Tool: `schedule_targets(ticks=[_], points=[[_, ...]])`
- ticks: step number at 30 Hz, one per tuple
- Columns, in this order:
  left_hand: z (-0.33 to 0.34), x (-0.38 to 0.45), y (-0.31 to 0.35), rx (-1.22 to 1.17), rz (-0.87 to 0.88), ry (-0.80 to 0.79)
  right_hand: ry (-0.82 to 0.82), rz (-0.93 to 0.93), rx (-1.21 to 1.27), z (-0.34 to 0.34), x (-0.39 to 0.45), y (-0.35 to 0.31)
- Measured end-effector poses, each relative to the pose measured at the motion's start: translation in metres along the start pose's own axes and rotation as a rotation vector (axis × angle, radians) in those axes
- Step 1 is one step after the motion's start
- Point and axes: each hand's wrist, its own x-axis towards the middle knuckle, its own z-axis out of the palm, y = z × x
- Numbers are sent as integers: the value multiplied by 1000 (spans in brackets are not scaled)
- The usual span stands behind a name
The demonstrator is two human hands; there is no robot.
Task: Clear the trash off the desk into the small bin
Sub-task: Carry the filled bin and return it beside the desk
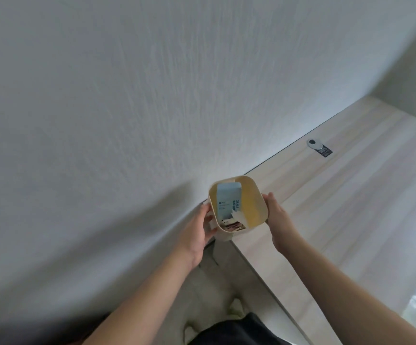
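A small cream bin (254, 192) with rounded corners sits at the left end of the pale wooden desk (338, 200), against the wall. Inside it stand a light blue packet (227, 200) with dark print, a torn white scrap (238, 216) and a brown patterned wrapper (234, 226). My left hand (199, 232) presses on the bin's left side. My right hand (278, 215) rests against its right side, fingers on the rim. Both hands hold the bin between them.
A white textured wall (152, 108) runs along the desk's far edge. A silver disc with a black tag (319, 147) lies on the desk near the wall. Pale floor and my slippered feet (234, 310) show below the desk's left end.
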Motion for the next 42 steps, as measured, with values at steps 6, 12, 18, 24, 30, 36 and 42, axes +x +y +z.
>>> schedule_targets(ticks=[6, 12, 18, 24, 30, 36, 42], points=[[7, 36, 5, -99, -89, 37, -6, -16, -37, -7, 37, -14], [14, 59, 8, -108, -109, 107, -105, 43, -1, -12, 68, -21], [18, 72, 8, -108, -146, 138, -143, 88, 10, -9, 90, -22], [24, 77, 9, -113, -174, 158, -175, 101, -4, -8, 105, -16], [27, 81, 15, -89, -162, 173, -207, 68, -17, -3, 111, -13], [28, 83, 13, -85, -170, 195, -218, 63, -28, -4, 118, -15], [29, 80, 13, -66, -171, 222, -209, 65, -47, -5, 125, -22]])
